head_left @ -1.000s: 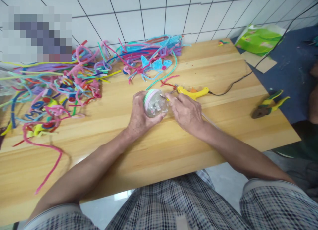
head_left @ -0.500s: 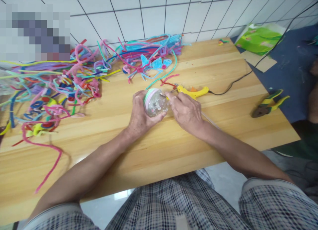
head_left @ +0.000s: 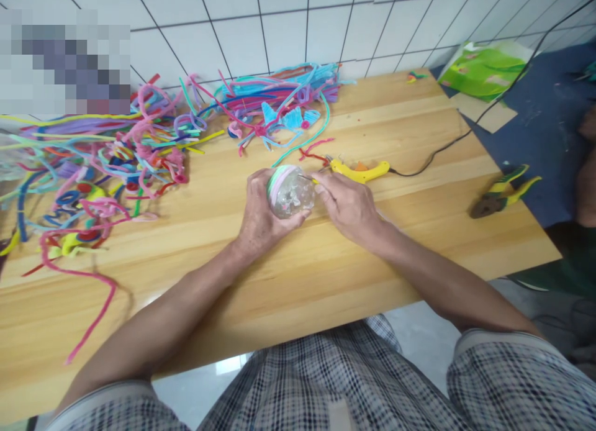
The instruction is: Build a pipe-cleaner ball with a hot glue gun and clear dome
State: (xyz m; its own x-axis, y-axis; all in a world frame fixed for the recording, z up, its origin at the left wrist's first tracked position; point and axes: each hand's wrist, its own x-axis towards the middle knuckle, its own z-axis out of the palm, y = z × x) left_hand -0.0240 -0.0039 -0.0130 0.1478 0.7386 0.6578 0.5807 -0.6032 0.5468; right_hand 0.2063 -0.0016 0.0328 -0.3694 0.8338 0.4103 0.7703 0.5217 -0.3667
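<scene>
My left hand (head_left: 259, 217) is wrapped round a clear rounded plastic piece (head_left: 295, 198) with green, white and lilac bands along its left side. Whitish flecks mark its clear surface. Closed in a fist, my right hand (head_left: 351, 206) grips a small tool (head_left: 316, 182) with a thin dark metal tip and a bit of yellow handle showing; most of it is hidden in my fingers. That tip points left and lies at the upper right of the clear piece. Just behind my right hand rests a yellow hot glue gun (head_left: 365, 172) with a black cord.
Pipe cleaners (head_left: 116, 145) in many colours heap at the left and along the wall. A blue fish-like shape (head_left: 293, 118) of pipe cleaners lies near them. Yellow-handled pliers (head_left: 500, 195) sit at the table's right edge. Beyond it is a green package (head_left: 487, 68).
My right hand has shifted slightly, and more of the tool's thin metal tip now shows against the clear piece. My left hand keeps its hold with little movement.
</scene>
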